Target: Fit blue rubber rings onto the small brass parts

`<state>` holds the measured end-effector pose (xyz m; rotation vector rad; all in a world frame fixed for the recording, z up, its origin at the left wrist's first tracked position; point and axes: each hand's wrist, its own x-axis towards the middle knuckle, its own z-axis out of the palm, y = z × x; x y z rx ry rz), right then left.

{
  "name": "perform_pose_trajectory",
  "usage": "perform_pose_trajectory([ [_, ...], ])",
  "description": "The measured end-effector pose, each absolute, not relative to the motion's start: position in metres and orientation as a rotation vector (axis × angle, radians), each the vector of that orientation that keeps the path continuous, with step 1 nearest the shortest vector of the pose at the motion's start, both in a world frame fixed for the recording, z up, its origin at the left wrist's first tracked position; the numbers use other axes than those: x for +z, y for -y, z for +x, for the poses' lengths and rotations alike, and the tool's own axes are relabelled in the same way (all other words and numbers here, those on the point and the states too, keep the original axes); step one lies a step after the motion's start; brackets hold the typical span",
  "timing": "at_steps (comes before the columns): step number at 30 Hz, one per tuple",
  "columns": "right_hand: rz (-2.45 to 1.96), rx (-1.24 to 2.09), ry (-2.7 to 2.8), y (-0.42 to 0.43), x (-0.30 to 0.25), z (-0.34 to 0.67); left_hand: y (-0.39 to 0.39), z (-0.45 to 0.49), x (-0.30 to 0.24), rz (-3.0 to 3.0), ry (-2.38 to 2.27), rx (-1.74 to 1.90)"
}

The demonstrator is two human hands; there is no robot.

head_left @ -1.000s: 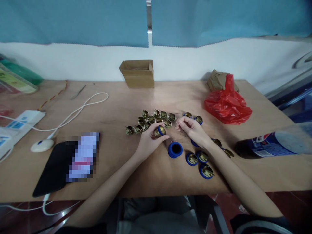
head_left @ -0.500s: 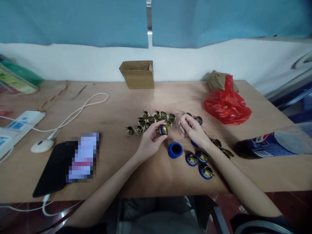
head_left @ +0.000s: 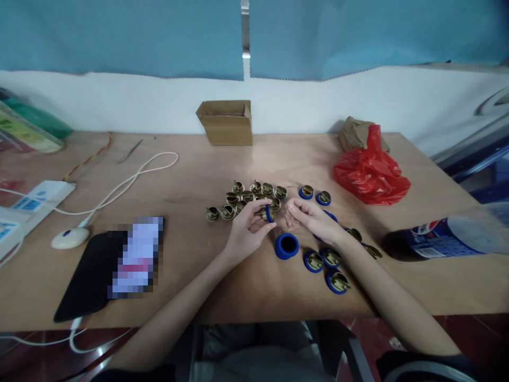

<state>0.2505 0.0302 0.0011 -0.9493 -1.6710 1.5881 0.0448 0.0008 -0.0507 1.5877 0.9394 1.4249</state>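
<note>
The left hand (head_left: pixel 246 233) pinches a blue-rimmed brass piece (head_left: pixel 269 213) between thumb and fingers, held above the wooden table (head_left: pixel 191 167) with its rim turned toward the right hand (head_left: pixel 314 220). The right thumb and fingertips are drawn together close by, apart from the piece; whether something small is caught between them I cannot tell. A blue cup (head_left: pixel 279 250) with a dark opening sits on the table just below the gap between the hands. Behind the left hand is a cluster of pale-rimmed brass pieces (head_left: pixel 247 196), while blue-rimmed pieces (head_left: pixel 314 261) lie around the right hand and forearm, several partly hidden; I can read no writing on any of them. The clearest brand mark is on a dark drink bottle (head_left: pixel 449 237) at the right: its blue label carries a red, white and blue emblem (head_left: pixel 426 226) that looks like Pepsi's, with sideways letters too small to spell out for certain, and a white patch like a barcode below. At the left, a white power strip (head_left: pixel 51 189) bears blue stickers whose print is illegible, and a phone (head_left: pixel 137 260) overlapping a black slab (head_left: pixel 85 284) has its screen blurred into blocks, with a pinkish-red band across it. A brown carton (head_left: pixel 229 130) by the wall and a red plastic bag (head_left: pixel 371 178) show no readable lettering.
</note>
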Motion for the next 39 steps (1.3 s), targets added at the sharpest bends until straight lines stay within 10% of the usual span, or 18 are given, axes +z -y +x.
perform_pose_trajectory([
  [39,-0.952,1.569,1.747,-0.031,-0.003,0.239,0.003,0.049,-0.053,1.665,-0.901,1.404],
])
